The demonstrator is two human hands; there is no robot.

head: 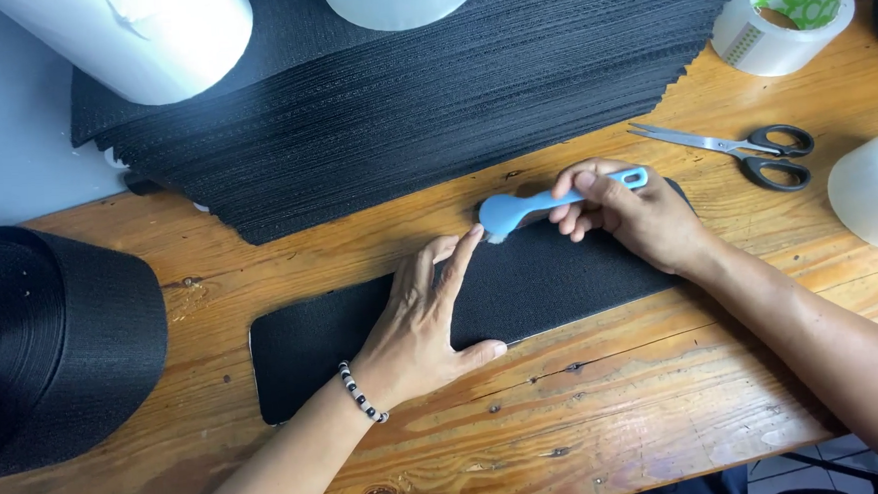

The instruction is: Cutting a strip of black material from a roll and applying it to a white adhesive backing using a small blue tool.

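brush (517,211) sits pinched in your right hand (637,212), bristles down on the black strip (551,276) on the table (618,408). your left hand (418,323) lies flat on the strip, fingers spread. push too hard and the strip could slide, since one flat hand is all that holds it.
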